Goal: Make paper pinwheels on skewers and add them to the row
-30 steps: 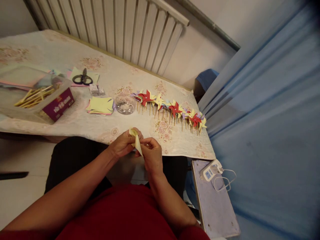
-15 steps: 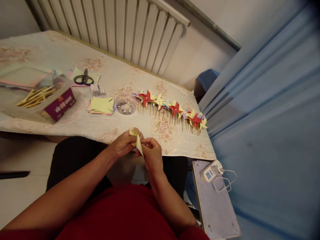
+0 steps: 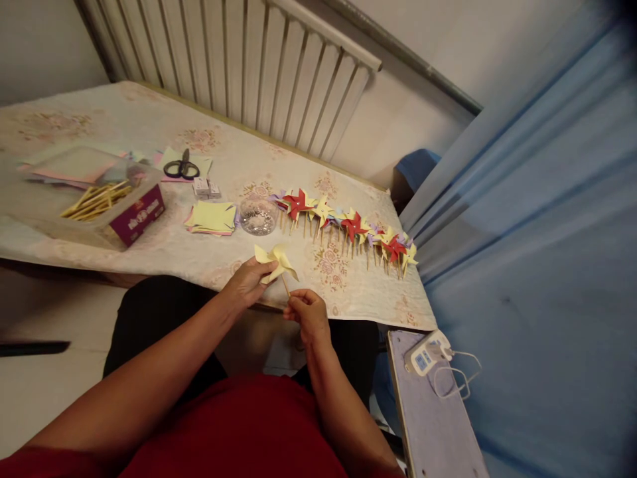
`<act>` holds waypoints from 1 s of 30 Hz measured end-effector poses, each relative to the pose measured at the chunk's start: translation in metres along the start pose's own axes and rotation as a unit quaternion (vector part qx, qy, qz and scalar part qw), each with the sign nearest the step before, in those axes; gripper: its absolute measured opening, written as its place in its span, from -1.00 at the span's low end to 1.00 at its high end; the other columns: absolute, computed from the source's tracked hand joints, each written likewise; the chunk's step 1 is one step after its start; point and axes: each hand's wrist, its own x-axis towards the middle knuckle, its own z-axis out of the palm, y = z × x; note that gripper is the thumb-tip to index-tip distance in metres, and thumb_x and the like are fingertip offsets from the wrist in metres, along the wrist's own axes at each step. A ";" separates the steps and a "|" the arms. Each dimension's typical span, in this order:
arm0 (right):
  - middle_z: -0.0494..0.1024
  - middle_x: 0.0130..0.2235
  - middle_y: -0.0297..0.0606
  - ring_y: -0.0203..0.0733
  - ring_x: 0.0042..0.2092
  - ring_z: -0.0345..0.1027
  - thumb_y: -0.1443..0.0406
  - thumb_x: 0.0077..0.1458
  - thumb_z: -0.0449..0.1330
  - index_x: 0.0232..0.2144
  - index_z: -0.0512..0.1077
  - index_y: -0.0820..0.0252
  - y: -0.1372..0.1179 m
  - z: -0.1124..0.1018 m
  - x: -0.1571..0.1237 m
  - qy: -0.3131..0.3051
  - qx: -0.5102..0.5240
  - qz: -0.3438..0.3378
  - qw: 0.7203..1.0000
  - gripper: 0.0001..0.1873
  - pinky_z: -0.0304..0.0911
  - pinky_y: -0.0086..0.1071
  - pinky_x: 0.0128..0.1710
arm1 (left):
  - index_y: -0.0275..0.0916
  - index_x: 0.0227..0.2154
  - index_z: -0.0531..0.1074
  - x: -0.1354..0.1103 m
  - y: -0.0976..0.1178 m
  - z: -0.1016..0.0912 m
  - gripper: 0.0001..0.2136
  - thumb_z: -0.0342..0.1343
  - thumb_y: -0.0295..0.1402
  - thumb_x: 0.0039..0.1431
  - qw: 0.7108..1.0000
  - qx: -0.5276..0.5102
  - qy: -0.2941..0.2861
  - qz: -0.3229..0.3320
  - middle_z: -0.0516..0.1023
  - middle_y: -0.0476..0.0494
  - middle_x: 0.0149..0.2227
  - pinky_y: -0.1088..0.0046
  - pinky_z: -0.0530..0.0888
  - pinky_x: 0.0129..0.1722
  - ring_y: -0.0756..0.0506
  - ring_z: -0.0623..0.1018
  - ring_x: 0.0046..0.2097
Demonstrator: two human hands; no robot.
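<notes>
A yellow paper pinwheel (image 3: 279, 262) on a thin wooden stick is held up over the table's front edge. My left hand (image 3: 253, 279) is closed, pinching one of its blades between thumb and fingers. Lower down, my right hand (image 3: 308, 311) grips the stick, with fingers closed around its bottom end. Just beyond lies a row of finished pinwheels (image 3: 353, 227) in red, yellow, purple and blue. Left of that row stands a round clear dish (image 3: 259, 217) of small shiny pins, beside a stack of cut paper squares (image 3: 211, 218).
Wooden sticks (image 3: 97, 200) lie in a clear plastic box (image 3: 137, 216) at the left. Black scissors (image 3: 182, 167) rest on more paper behind two small boxes (image 3: 206, 188). A power strip (image 3: 428, 353) with a white cable sits on a stool (image 3: 428, 425) to the right, near the blue curtain (image 3: 522, 265).
The yellow paper, earlier seen edge-on and folded between both hands, now faces up as an open pinwheel. My right hand has moved down along its stick. The view has shifted slightly.
</notes>
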 end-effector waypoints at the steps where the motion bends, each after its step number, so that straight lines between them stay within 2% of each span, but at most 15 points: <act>1: 0.47 -0.60 -0.47 -0.32 -0.60 0.38 0.25 -0.29 0.34 -0.47 0.48 0.20 0.003 -0.001 0.002 -0.002 -0.005 0.003 1.000 -0.77 0.36 -0.48 -0.60 | -0.32 -0.35 0.55 0.001 0.000 -0.001 -0.71 0.40 -0.55 -0.24 1.000 0.005 0.010 0.006 0.64 -0.09 -0.38 0.52 0.53 -0.35 -0.04 0.59 -0.37; 5: 0.47 -0.62 -0.46 -0.33 -0.63 0.34 0.23 -0.29 0.35 -0.47 0.48 0.21 0.011 -0.006 0.007 -0.010 -0.031 0.014 0.999 -0.75 0.33 -0.47 -0.63 | -0.30 -0.34 0.56 0.002 -0.003 -0.002 -0.72 0.39 -0.53 -0.22 0.999 0.035 0.032 0.018 0.63 -0.06 -0.40 0.50 0.53 -0.33 -0.04 0.59 -0.37; 10: 0.44 -0.67 -0.44 -0.38 -0.67 0.25 0.20 -0.23 0.33 -0.51 0.47 0.22 0.014 -0.009 0.009 -0.025 -0.076 0.014 0.997 -0.78 0.23 -0.51 -0.65 | -0.37 -0.34 0.54 0.002 -0.004 0.000 -0.68 0.39 -0.54 -0.27 0.998 0.038 0.046 0.022 0.62 -0.10 -0.42 0.47 0.53 -0.35 -0.04 0.58 -0.41; 16: 0.41 -0.69 -0.45 -0.39 -0.68 0.22 0.19 -0.20 0.29 -0.54 0.44 0.22 0.018 -0.010 0.016 -0.041 -0.098 0.012 0.994 -0.80 0.19 -0.52 -0.64 | -0.35 -0.34 0.52 0.004 -0.001 -0.001 -0.67 0.40 -0.55 -0.27 0.997 0.046 0.059 -0.001 0.62 -0.08 -0.40 0.51 0.52 -0.37 -0.01 0.57 -0.41; 22: 0.41 -0.67 -0.46 -0.38 -0.66 0.22 0.17 -0.20 0.31 -0.54 0.43 0.22 0.023 -0.014 0.029 -0.021 -0.089 0.000 0.996 -0.77 0.19 -0.52 -0.65 | -0.32 -0.45 0.44 0.011 -0.001 -0.014 -0.78 0.39 -0.38 -0.04 0.996 0.067 0.050 -0.029 0.56 -0.07 -0.45 0.46 0.54 -0.32 -0.05 0.61 -0.35; 26: 0.41 -0.67 -0.47 -0.37 -0.65 0.25 0.16 -0.16 0.30 -0.52 0.44 0.22 0.028 -0.016 0.047 0.005 -0.088 -0.023 0.996 -0.76 0.22 -0.50 -0.62 | -0.35 -0.36 0.47 0.021 -0.002 -0.024 -0.78 0.28 -0.26 0.15 0.992 0.105 0.045 -0.062 0.60 -0.18 -0.40 0.43 0.55 -0.31 -0.11 0.65 -0.33; 30: 0.41 -0.66 -0.49 -0.37 -0.64 0.26 0.16 -0.13 0.30 -0.52 0.43 0.21 0.035 -0.016 0.069 0.020 -0.085 -0.047 0.995 -0.77 0.23 -0.50 -0.60 | -0.37 -0.28 0.48 0.037 -0.001 -0.031 -0.80 0.17 -0.29 0.25 0.982 0.149 0.032 -0.108 0.63 -0.26 -0.39 0.45 0.53 -0.36 -0.07 0.62 -0.42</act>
